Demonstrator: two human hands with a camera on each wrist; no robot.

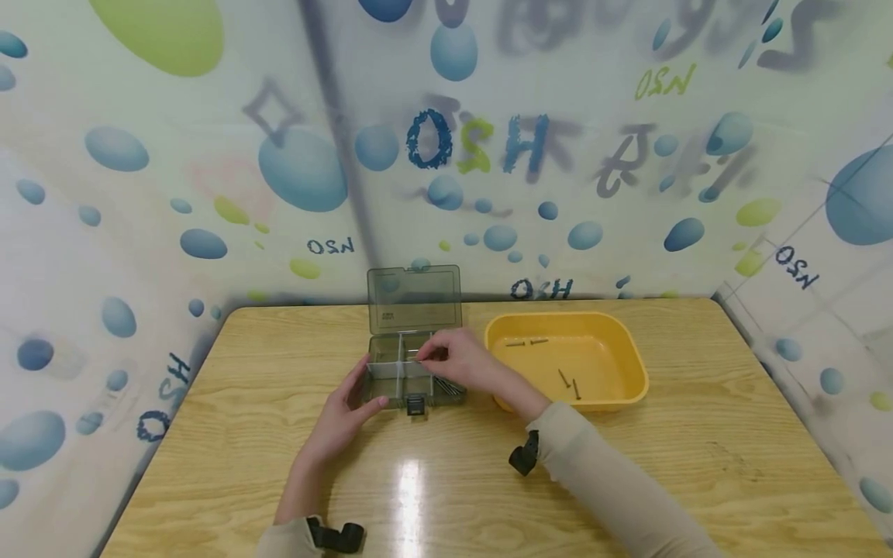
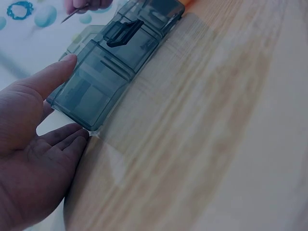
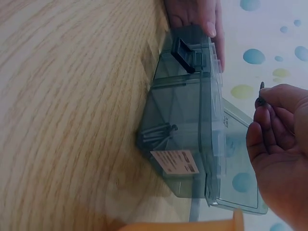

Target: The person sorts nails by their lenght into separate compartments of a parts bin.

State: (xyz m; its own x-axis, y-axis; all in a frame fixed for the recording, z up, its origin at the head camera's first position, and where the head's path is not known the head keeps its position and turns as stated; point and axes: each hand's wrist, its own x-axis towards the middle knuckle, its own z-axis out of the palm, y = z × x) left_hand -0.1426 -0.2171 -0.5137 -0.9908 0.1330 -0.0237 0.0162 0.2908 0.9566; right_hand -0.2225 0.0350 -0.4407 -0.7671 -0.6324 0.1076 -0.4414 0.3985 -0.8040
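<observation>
A smoky transparent compartment box (image 1: 384, 390) stands on the table with its lid (image 1: 415, 298) raised at the back. My left hand (image 1: 339, 418) holds the box's left front corner, thumb at the front edge and fingers along the side. Above the compartments, my right hand (image 1: 456, 358) pinches a small dark screw (image 3: 261, 94) between thumb and fingertips. The screw's pointed end shows in the left wrist view. Several screws (image 3: 159, 134) lie in the box's right front compartment. Its black latch (image 1: 415, 404) hangs at the front.
Just right of the box stands a yellow tray (image 1: 638, 391) with several loose screws (image 1: 576, 389) in it. The wooden table (image 1: 230, 434) meets a patterned curtain (image 1: 446, 209) at the back. A paper label (image 3: 175, 161) is stuck on the box's side.
</observation>
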